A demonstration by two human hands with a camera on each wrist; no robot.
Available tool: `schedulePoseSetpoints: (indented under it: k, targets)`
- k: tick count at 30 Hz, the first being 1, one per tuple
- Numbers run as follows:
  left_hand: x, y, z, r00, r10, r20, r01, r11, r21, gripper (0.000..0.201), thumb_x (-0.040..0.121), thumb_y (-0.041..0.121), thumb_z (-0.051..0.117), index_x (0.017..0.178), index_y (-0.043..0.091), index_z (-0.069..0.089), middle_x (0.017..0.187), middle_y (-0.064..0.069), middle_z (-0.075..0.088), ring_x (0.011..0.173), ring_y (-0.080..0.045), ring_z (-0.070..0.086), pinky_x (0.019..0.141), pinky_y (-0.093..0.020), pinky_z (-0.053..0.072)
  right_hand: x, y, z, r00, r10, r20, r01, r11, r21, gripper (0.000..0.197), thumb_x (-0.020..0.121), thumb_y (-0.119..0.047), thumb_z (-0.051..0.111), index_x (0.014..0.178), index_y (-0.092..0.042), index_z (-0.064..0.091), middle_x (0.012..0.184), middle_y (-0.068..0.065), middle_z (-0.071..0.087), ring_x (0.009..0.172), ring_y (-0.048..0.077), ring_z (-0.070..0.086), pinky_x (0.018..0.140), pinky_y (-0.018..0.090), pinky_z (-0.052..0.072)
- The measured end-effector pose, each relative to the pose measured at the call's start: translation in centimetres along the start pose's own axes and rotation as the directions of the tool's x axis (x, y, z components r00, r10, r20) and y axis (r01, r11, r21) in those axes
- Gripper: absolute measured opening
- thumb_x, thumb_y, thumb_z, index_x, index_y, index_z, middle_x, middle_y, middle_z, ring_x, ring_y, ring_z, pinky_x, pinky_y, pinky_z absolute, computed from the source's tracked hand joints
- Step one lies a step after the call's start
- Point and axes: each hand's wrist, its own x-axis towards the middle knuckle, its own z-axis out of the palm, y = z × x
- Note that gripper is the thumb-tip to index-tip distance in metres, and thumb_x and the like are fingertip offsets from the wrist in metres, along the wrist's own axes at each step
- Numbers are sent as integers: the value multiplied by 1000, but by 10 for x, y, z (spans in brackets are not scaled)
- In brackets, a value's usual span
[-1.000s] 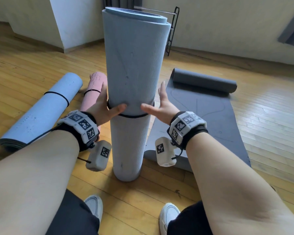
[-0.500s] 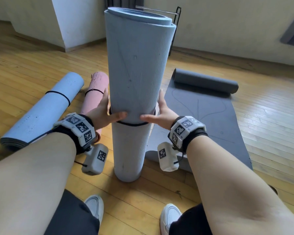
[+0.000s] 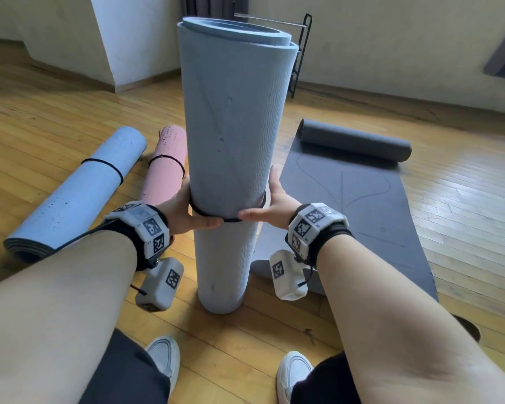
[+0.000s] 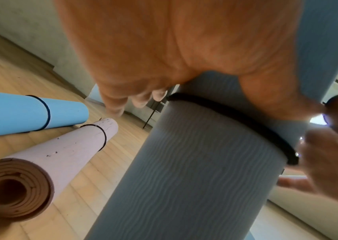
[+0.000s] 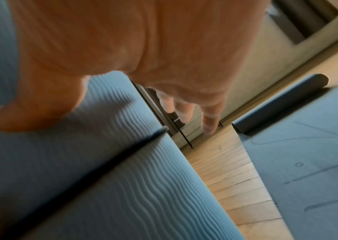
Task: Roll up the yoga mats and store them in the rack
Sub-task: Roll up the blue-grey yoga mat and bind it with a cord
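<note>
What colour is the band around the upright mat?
Black band on the grey-blue upright mat; left wrist view shows it best.

We see soft daylight in the head view; both wrist views blur, palms glowing orange, edges bending outward.
</note>
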Motion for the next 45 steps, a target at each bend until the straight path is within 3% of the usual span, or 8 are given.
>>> schedulePoseSetpoints:
  k: [4,9,16,22,31,37,41,45]
  targets:
    - [1,2,-4,998,0,-65,-3,999,-36,105,75,10,78,150,12,4,134,14,20,119,8,21,87,5,20,1,-6,-6,1000,-16,-5,16,999,39,134,72,-30,82,146,-28,-29,160,-3,10,146,15,14,112,24,19]
    - [-6,-9,11,975,-211,68,204,974,101,110,78,27,76,151,17,-5,152,-1,25,139,-21,30,107,-30,30,-5,10,14,992,113,48,-104,982,-158,131,71,-18,83,149,-28,-23,155,3,28,139,23,34,110,34,33]
    - [12,-29,20,964,-265,4,263,954,-145,116,77,28,78,151,21,-11,154,2,24,138,-21,32,111,-42,33,10,26,25,980,200,-3,-199,977,-81,129,76,-33,78,141,-33,-34,145,-2,45,126,22,51,106,34,39]
    - [40,-37,22,914,-405,0,402,909,-109,94,80,58,63,150,21,11,148,-3,40,129,-28,45,106,-37,35,39,34,38,977,206,-48,-211,961,-176,91,88,-45,61,153,-26,0,149,1,42,127,26,50,106,35,39]
    - [108,-101,46,923,-376,81,376,926,4,105,90,35,62,148,20,-24,159,1,14,142,-19,26,104,-19,23,100,92,74,919,379,107,-307,860,-407,108,88,-39,65,146,-29,-26,154,7,29,125,29,51,100,36,44]
    - [88,-165,117,745,-518,420,407,852,329,132,73,38,80,142,30,-33,157,-14,-17,148,-24,2,118,-35,14,105,145,111,839,479,258,-279,786,-552,117,82,-32,73,147,-29,-24,155,6,20,134,29,39,106,39,38]
    - [68,-174,146,715,-617,330,467,772,432,133,76,36,78,139,26,-39,156,-12,-22,143,-32,22,115,-40,26,99,154,130,826,486,286,-237,760,-605,109,87,-24,67,145,-40,-24,153,6,19,117,32,53,95,39,46]
    - [74,-182,144,801,-573,172,452,769,452,110,87,35,66,145,28,-28,154,-7,3,111,-30,55,95,-34,43,106,153,134,856,478,198,-325,794,-514,102,90,-26,65,147,-39,-19,146,9,29,113,32,54,94,38,45]
